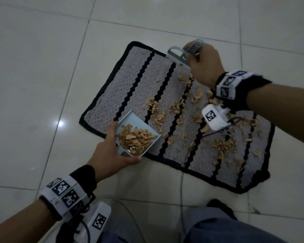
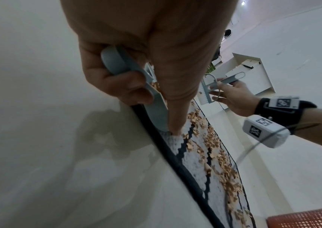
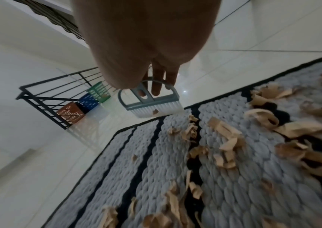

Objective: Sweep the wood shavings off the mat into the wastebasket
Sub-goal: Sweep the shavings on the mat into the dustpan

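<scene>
The left hand [image 1: 111, 151] grips a pale blue dustpan [image 1: 139, 135], fingers curled round its handle and thumb along its side; a heap of wood shavings [image 1: 135, 139] lies in the pan. Just right of that hand lies the grey, black-striped mat [image 1: 130, 81], more shavings scattered over its right half. Beyond its far edge the right hand [image 1: 204, 65] holds a grey brush [image 1: 178, 56] by the handle. An orange mesh wastebasket [image 2: 308, 219] stands near the mat's corner
</scene>
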`<act>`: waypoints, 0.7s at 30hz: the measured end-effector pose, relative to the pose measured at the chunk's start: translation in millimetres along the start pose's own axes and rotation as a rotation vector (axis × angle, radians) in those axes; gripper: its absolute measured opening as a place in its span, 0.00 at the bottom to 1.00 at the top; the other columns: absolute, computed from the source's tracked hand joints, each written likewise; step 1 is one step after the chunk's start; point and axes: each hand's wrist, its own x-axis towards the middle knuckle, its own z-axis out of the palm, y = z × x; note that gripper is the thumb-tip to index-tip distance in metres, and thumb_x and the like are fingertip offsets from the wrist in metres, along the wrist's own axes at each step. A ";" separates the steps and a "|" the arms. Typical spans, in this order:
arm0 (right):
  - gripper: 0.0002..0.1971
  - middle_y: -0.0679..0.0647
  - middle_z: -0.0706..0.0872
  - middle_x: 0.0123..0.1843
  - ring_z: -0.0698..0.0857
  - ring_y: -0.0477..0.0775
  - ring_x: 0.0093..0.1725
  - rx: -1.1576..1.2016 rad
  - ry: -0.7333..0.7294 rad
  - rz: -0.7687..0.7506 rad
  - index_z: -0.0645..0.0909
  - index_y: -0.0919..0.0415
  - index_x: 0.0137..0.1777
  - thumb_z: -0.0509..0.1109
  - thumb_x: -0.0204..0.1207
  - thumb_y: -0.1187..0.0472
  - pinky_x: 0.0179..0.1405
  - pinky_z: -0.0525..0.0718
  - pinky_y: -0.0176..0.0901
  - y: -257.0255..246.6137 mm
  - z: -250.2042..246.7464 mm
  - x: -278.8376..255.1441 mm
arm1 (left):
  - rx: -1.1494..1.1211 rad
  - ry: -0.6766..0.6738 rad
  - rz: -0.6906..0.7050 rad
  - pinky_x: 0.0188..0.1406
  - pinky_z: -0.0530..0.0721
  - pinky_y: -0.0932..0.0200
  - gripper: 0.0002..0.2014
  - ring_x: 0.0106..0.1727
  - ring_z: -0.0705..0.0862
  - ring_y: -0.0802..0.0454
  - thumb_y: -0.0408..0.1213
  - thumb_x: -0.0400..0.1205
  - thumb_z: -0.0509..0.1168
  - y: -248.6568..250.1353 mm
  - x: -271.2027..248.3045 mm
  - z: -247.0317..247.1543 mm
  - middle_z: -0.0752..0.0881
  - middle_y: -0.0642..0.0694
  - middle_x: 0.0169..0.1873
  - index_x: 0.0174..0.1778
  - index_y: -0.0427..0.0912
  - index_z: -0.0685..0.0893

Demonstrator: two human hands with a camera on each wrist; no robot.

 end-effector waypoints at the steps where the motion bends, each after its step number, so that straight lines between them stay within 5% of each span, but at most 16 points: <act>1: 0.11 0.62 0.86 0.55 0.84 0.63 0.51 -0.008 -0.023 0.019 0.79 0.63 0.60 0.59 0.85 0.62 0.52 0.83 0.59 3.2 6.8 1.2 | -0.004 0.002 -0.002 0.36 0.78 0.79 0.59 0.44 0.80 0.66 0.52 0.64 0.83 -0.1 -2.5 2.8 0.79 0.59 0.64 0.82 0.58 0.49; 3: 0.11 0.63 0.84 0.52 0.82 0.63 0.46 -0.026 -0.084 0.034 0.76 0.64 0.62 0.56 0.86 0.62 0.45 0.79 0.53 5.8 20.5 -0.9 | -0.008 0.003 -0.014 0.35 0.78 0.78 0.59 0.45 0.80 0.62 0.52 0.64 0.83 0.0 -6.7 7.8 0.79 0.56 0.67 0.83 0.58 0.48; 6: 0.12 0.58 0.78 0.41 0.71 0.44 0.30 0.010 -0.087 -0.004 0.74 0.67 0.61 0.54 0.88 0.61 0.29 0.66 0.40 -1.4 39.1 -13.8 | -0.015 -0.008 -0.026 0.35 0.77 0.82 0.60 0.42 0.78 0.67 0.52 0.65 0.82 0.0 -10.8 13.4 0.78 0.59 0.63 0.83 0.59 0.46; 9: 0.09 0.59 0.76 0.37 0.67 0.49 0.28 0.023 -0.112 -0.097 0.75 0.67 0.56 0.55 0.87 0.64 0.29 0.63 0.43 -10.6 56.5 -30.7 | -0.019 -0.013 -0.021 0.33 0.76 0.84 0.59 0.39 0.77 0.71 0.52 0.66 0.82 0.1 -9.8 15.7 0.75 0.62 0.59 0.83 0.59 0.45; 13: 0.10 0.60 0.79 0.44 0.71 0.57 0.34 0.011 -0.238 -0.202 0.75 0.65 0.61 0.56 0.84 0.68 0.30 0.64 0.44 -19.5 61.8 -63.5 | -0.029 -0.004 -0.019 0.40 0.75 0.81 0.60 0.47 0.79 0.62 0.54 0.65 0.82 0.8 -5.6 18.3 0.78 0.60 0.62 0.83 0.59 0.45; 17: 0.12 0.56 0.81 0.43 0.70 0.47 0.32 0.069 -0.295 -0.223 0.77 0.64 0.63 0.57 0.83 0.71 0.29 0.63 0.35 -19.9 52.6 -84.3 | -0.047 0.014 -0.018 0.38 0.74 0.83 0.61 0.46 0.79 0.64 0.53 0.64 0.83 3.2 -3.1 23.6 0.78 0.60 0.61 0.83 0.59 0.45; 21: 0.10 0.47 0.81 0.36 0.78 0.38 0.30 0.151 -0.178 -0.206 0.78 0.65 0.62 0.58 0.86 0.66 0.26 0.70 0.27 -20.2 38.2 -63.3 | -0.056 0.022 -0.018 0.34 0.73 0.85 0.60 0.46 0.77 0.65 0.50 0.65 0.83 6.4 -1.9 26.3 0.74 0.63 0.59 0.84 0.55 0.45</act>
